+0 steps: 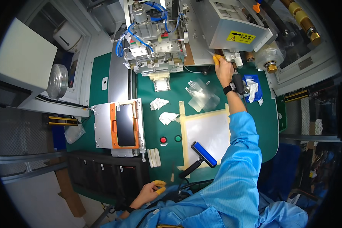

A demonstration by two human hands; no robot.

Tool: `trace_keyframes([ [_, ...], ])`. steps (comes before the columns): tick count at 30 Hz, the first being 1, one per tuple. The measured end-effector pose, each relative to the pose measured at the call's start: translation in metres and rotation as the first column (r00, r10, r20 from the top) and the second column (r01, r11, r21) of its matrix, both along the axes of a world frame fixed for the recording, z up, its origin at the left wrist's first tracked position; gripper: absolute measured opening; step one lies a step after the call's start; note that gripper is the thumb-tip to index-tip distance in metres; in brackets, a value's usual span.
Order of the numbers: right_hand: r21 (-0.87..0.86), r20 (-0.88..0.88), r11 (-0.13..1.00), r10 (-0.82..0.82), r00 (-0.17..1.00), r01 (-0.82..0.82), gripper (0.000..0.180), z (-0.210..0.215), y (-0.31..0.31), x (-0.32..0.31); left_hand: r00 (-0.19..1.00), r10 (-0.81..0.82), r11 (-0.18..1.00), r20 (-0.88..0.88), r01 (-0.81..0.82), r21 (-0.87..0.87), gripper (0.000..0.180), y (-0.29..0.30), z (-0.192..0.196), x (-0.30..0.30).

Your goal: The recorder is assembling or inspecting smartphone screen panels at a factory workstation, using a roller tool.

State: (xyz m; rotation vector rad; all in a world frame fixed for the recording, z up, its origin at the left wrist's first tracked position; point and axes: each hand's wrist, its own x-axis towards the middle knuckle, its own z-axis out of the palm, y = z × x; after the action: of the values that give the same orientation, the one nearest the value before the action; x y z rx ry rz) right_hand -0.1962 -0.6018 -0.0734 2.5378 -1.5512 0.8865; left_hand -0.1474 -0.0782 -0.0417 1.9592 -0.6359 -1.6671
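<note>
My right hand (224, 71), with yellow finger cots, reaches to the far right, at the front edge of a grey metal plate (201, 45) under the grey machine housing (231, 26). Its fingers are pinched together; what is between them is too small to make out. Close to my body, my left hand (149, 193) hovers by the table's front edge, its cotted thumb and forefinger slightly apart and nothing seen between them. A dark phone-like screen (125, 125) lies in an orange frame (113, 131) on a metal fixture at the left.
A blue roller (204, 154) rests on a white sheet (207, 131) edged with tape. Clear films (203, 97), white wipes (159, 103), a red button (163, 140) and a green button (178, 138) are on the green table. A press with blue hoses (155, 49) stands behind. A blue tray (257, 89) is right.
</note>
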Motion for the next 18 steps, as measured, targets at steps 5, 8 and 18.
trace_keyframes([
  [5,0.270,0.476,0.962,-0.163,0.864,0.032,0.017,-0.041,-0.022,0.011,1.000,-0.013,1.000,0.000,0.013,-0.002,0.024,-0.003,0.003,0.000],
  [8,0.478,0.781,0.865,-0.341,0.523,-0.151,0.017,-0.039,-0.007,0.032,0.999,0.034,0.999,-0.012,-0.034,-0.014,0.030,0.000,0.001,-0.002],
  [18,0.569,0.749,0.771,-0.629,-0.206,-0.285,0.021,-0.003,0.035,0.082,0.998,0.058,0.998,0.004,-0.058,-0.034,0.032,0.006,0.003,0.000],
])
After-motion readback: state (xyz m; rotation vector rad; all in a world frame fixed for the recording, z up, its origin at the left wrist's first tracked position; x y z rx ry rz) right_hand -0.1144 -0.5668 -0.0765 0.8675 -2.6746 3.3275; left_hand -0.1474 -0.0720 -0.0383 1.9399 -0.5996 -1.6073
